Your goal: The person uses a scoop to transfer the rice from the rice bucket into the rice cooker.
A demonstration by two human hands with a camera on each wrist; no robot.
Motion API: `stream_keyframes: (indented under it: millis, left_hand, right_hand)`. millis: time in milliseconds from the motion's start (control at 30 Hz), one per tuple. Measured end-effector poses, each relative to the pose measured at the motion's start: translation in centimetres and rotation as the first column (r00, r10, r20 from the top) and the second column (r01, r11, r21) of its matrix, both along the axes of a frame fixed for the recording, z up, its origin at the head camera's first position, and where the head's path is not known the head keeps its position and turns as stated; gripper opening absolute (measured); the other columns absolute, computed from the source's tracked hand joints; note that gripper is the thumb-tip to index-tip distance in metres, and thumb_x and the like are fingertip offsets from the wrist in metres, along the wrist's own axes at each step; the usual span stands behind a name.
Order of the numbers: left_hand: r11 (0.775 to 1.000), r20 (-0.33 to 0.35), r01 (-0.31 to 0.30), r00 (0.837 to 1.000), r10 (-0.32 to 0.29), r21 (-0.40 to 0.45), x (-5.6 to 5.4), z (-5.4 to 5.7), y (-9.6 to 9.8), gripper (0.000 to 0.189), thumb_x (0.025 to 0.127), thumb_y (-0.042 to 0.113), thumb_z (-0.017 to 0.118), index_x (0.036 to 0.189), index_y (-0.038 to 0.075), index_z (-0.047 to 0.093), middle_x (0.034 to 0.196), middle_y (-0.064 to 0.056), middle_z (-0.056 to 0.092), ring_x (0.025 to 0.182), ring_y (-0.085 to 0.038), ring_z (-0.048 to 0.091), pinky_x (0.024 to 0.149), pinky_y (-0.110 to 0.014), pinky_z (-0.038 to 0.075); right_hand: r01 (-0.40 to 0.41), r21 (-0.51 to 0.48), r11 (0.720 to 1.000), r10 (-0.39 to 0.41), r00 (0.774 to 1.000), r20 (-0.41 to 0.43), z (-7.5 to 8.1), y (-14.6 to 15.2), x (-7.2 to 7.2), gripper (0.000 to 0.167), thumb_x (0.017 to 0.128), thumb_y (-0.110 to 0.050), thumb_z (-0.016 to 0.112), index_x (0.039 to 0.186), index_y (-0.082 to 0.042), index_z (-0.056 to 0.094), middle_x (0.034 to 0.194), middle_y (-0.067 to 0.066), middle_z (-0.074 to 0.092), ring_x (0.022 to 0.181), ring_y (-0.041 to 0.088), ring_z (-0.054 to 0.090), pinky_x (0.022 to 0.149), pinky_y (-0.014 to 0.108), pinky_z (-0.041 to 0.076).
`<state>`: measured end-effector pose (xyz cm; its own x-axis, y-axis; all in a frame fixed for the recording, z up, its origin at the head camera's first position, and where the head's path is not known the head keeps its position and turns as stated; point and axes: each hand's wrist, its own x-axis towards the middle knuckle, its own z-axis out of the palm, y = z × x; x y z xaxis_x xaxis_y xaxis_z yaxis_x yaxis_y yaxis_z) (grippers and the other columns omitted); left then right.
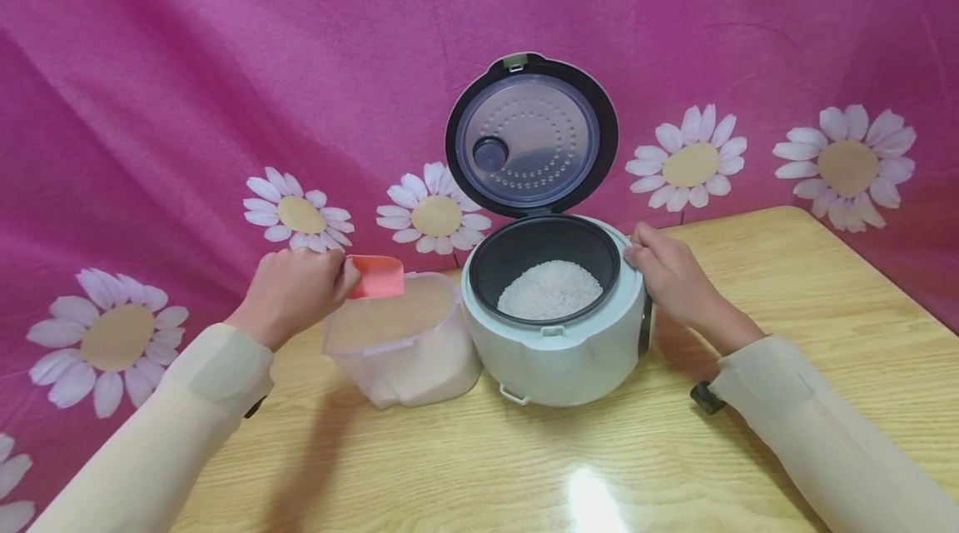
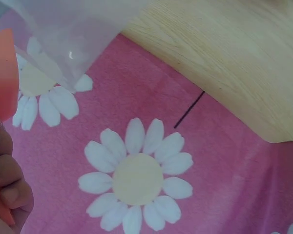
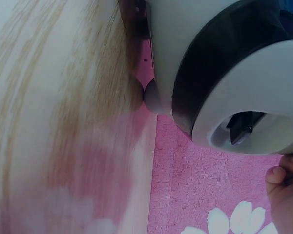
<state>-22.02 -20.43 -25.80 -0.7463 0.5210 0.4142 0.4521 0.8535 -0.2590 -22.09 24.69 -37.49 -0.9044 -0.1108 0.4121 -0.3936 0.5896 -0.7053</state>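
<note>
My left hand (image 1: 303, 287) grips a coral-orange scoop (image 1: 378, 276) by its handle, above a translucent plastic bin (image 1: 438, 350). Pale grains fill much of that bin. In the left wrist view curled fingers (image 2: 10, 187) wrap the handle below the scoop's blade (image 2: 2, 73). Beside the bin stands a pale green rice cooker (image 1: 558, 366), its lid (image 1: 528, 137) raised. White rice (image 1: 553, 290) lies heaped in its dark inner pot (image 1: 498, 262). My right hand (image 1: 678, 279) holds the cooker's right upper edge, fingertips also showing at the edge in the right wrist view.
Everything stands on a light wooden table (image 1: 419, 466). Directly behind it hangs a pink cloth (image 1: 337, 58) with large white flowers. The bin stands right against the cooker's left side. A small latch (image 1: 513, 394) juts from the cooker's lower front.
</note>
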Motion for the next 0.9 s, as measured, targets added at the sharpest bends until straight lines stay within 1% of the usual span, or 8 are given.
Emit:
stream_keyframes:
  millis: [167,367,567,667,767,900]
  left_hand:
    - [0.999,-0.009,0.034,0.999,-0.034,-0.017,0.2,-0.4,-0.8,0.037,0.091,0.017,0.06,0.059,0.015,0.04,0.053,0.005,0.029,0.044,-0.012,0.029,0.042,-0.027,0.026]
    - [0.998,0.02,0.051,0.998,-0.051,-0.02,0.3,-0.9,-1.6,0.039,0.091,0.017,0.061,0.058,0.016,0.041,0.052,0.006,0.029,0.046,-0.01,0.028,0.044,-0.024,0.023]
    - [0.995,0.016,0.07,0.997,-0.069,-0.065,0.4,-1.8,-2.1,0.039,0.089,0.015,0.061,0.056,0.017,0.04,0.052,0.008,0.027,0.046,-0.01,0.026,0.043,-0.025,0.024]
    - [0.992,0.016,0.084,0.996,-0.083,-0.098,0.3,-2.1,-2.2,0.04,0.089,0.015,0.062,0.056,0.017,0.04,0.052,0.007,0.028,0.046,-0.01,0.026,0.042,-0.026,0.025]
    - [0.988,0.028,0.091,0.996,-0.089,-0.124,0.3,-2.2,-1.9,0.04,0.089,0.016,0.063,0.056,0.017,0.042,0.051,0.007,0.03,0.045,-0.011,0.028,0.042,-0.027,0.028]
    - [0.983,0.066,0.073,0.996,-0.063,-0.166,0.2,-2.1,-1.1,0.039,0.089,0.017,0.065,0.056,0.017,0.044,0.05,0.006,0.031,0.045,-0.012,0.031,0.042,-0.029,0.032]
  right_hand:
    - [0.0,-0.007,1.0,0.0,1.0,0.001,-0.1,0.0,-0.1,0.024,0.106,-0.022,0.038,0.09,-0.008,0.049,0.079,0.008,0.049,0.077,0.022,0.05,0.064,0.028,0.043]
    - [-0.004,-0.006,1.0,0.004,1.0,0.001,-0.2,0.0,0.0,0.023,0.106,-0.021,0.038,0.091,-0.008,0.049,0.079,0.007,0.049,0.078,0.022,0.05,0.065,0.028,0.044]
    - [-0.002,-0.001,1.0,0.002,1.0,-0.005,-0.2,0.0,-0.1,0.024,0.105,-0.022,0.038,0.09,-0.008,0.049,0.078,0.008,0.048,0.077,0.022,0.049,0.065,0.028,0.043]
    - [-0.006,-0.003,1.0,0.006,1.0,0.0,-0.1,0.0,-0.1,0.023,0.106,-0.022,0.038,0.09,-0.008,0.049,0.079,0.008,0.049,0.077,0.022,0.05,0.065,0.028,0.044]
    - [-0.007,-0.004,1.0,0.007,1.0,0.005,-0.1,0.0,-0.1,0.023,0.106,-0.022,0.038,0.091,-0.008,0.049,0.079,0.008,0.049,0.078,0.022,0.05,0.065,0.028,0.044]
    - [-0.007,-0.005,1.0,0.007,1.0,0.008,-0.1,0.0,0.0,0.023,0.106,-0.023,0.038,0.091,-0.009,0.049,0.08,0.007,0.049,0.078,0.022,0.05,0.065,0.028,0.044]
